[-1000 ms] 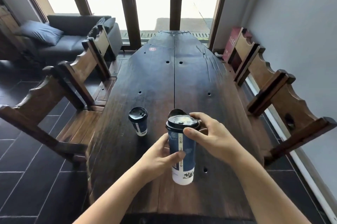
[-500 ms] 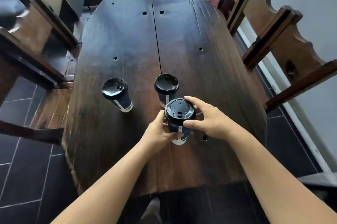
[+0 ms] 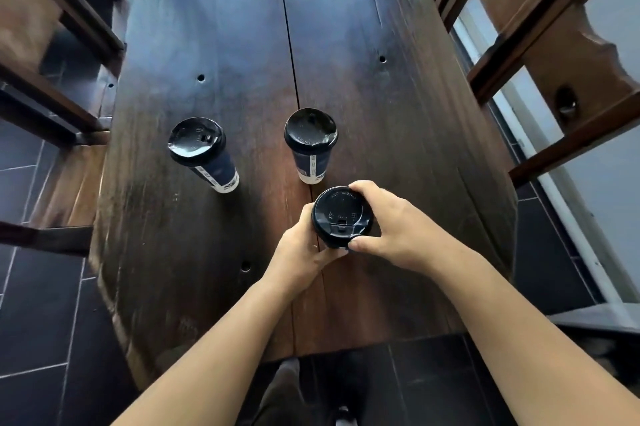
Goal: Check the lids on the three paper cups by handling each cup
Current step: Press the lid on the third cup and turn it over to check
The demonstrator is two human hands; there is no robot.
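A long dark wooden worktop (image 3: 214, 44) stands over black floor tiles (image 3: 38, 321), carved chairs (image 3: 554, 44) alongside. Two lidded paper cups (image 3: 310, 145) stand upright; the nearest cup (image 3: 341, 216) – contents hidden – is clasped by the left hand (image 3: 304, 249), right hand (image 3: 398, 228) fingers pinching its black lid.

Dark wooden table (image 3: 346, 44) (tiled floor (image 3: 34, 321)).

Arms: both of mine bare, reaching forward, converging | left hand (image 3: 300, 250): curled from the left, thumb tip forward, closed in a grip | right hand (image 3: 398, 228): fingers arched over from the right, thumb pinching near side.
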